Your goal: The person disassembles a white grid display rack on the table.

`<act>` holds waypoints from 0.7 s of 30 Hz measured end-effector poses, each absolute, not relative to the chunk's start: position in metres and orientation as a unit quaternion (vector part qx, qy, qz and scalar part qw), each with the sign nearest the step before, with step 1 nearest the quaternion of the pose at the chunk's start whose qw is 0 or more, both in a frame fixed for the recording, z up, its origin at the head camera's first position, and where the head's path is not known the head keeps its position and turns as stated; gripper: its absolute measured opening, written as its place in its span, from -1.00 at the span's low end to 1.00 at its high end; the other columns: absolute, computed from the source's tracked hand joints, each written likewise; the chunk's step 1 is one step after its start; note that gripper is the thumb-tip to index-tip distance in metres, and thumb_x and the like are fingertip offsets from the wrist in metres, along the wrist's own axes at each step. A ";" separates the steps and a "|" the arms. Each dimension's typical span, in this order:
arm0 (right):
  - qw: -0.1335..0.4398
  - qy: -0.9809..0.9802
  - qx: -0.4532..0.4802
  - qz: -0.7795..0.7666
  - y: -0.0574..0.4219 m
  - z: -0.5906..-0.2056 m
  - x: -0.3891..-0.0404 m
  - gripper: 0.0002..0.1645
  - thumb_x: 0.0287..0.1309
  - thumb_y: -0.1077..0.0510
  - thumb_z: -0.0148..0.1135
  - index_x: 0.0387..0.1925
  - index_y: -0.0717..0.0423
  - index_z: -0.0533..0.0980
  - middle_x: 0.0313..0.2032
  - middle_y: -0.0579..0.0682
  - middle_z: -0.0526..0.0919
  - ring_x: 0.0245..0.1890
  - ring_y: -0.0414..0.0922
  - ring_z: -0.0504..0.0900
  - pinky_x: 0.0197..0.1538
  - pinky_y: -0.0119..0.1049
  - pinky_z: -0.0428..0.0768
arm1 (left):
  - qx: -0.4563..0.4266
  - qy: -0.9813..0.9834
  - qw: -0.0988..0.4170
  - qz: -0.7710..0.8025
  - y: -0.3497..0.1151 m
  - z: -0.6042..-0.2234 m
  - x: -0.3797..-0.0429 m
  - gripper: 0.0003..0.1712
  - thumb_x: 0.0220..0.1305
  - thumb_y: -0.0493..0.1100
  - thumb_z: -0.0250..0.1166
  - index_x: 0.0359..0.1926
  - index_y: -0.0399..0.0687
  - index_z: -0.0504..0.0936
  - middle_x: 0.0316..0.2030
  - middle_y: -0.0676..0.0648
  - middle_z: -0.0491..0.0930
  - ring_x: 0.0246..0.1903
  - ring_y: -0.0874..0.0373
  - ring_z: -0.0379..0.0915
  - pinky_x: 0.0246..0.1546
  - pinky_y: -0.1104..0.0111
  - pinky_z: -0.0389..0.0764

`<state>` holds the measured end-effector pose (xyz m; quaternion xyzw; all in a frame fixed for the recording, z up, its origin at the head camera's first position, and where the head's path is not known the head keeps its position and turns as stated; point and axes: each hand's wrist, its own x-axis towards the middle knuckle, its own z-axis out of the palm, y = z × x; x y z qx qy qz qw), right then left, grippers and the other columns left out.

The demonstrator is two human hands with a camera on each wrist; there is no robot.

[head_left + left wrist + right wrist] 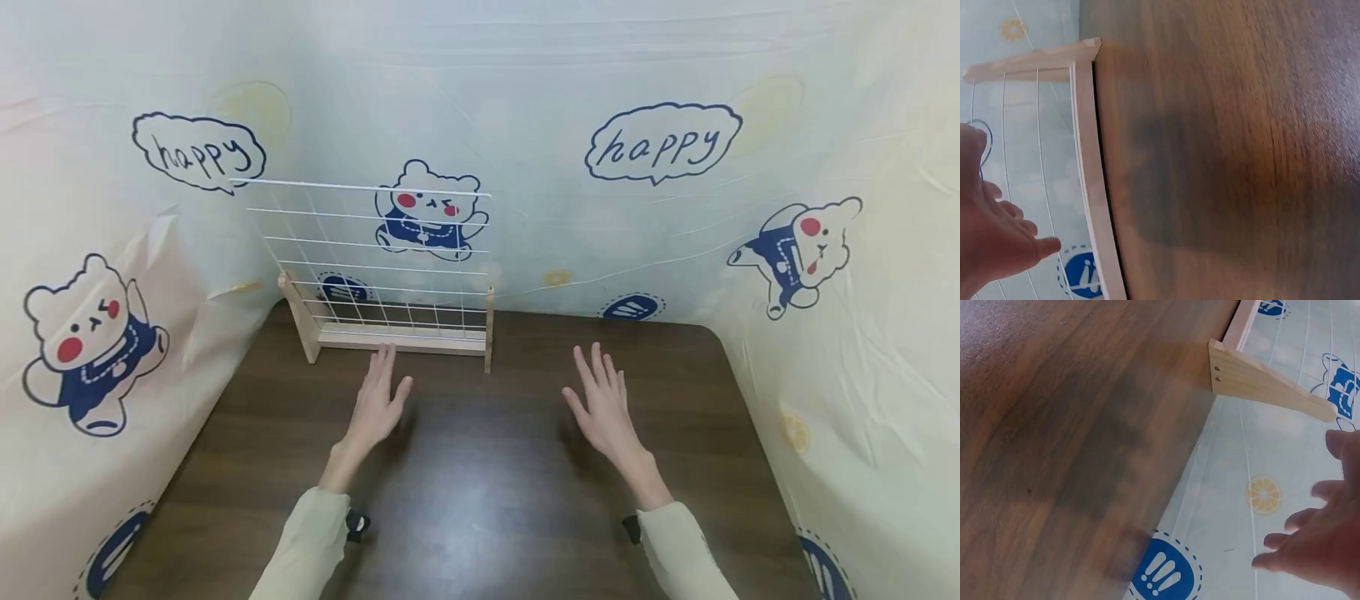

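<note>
A rack of white wire grid on a wooden base stands at the back left of the table. My left hand is held over the table in front of the rack, fingers extended and nothing in them; in the head view its fingertips overlap the base's front bar. To the right of the rack, my right hand hovers with fingers spread, holding nothing. In the right wrist view the rack's wooden side foot shows two screws, and the right hand appears at the right edge.
The dark brown wooden table runs back to a pale curtain printed with cartoon bears and "happy" bubbles, which also hangs along both sides. Shadows of the hands fall on the tabletop. A dark band shows at the left sleeve's cuff.
</note>
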<state>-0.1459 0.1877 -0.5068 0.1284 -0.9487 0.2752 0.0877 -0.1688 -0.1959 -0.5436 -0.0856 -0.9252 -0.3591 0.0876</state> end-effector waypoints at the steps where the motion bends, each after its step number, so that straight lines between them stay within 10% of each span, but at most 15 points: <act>1: 0.095 -0.943 0.132 0.290 0.188 -0.506 -0.146 -0.20 0.38 0.01 0.10 0.50 0.05 0.01 0.49 0.20 -0.17 0.45 0.22 -0.17 0.34 0.34 -0.12 | -0.083 -0.920 0.092 -0.371 -0.198 -0.543 -0.168 -0.24 0.48 -0.03 0.02 0.51 -0.13 -0.10 0.49 -0.25 -0.18 0.44 -0.23 -0.30 0.29 -0.29 -0.08; 14: 0.130 -0.852 0.161 0.481 0.174 -0.497 -0.158 -0.44 0.29 0.26 0.20 0.30 0.21 0.34 0.26 0.15 0.42 0.23 0.06 0.41 0.22 0.02 0.41 | -0.016 -0.844 0.141 -0.517 -0.224 -0.528 -0.166 -0.46 0.47 -0.21 0.05 0.41 -0.08 0.23 0.34 -0.24 0.27 0.30 -0.21 0.18 0.23 -0.05 0.30; 21: 0.120 -0.809 0.161 0.552 0.163 -0.495 -0.169 -0.61 0.24 0.34 0.22 0.10 0.31 0.49 0.01 0.20 0.59 -0.05 0.11 0.61 0.00 -0.29 0.60 | 0.002 -0.758 0.206 -0.619 -0.235 -0.518 -0.172 -0.63 0.39 -0.44 0.05 0.19 -0.45 0.41 0.11 -0.43 0.45 0.07 -0.04 0.44 0.01 0.53 0.45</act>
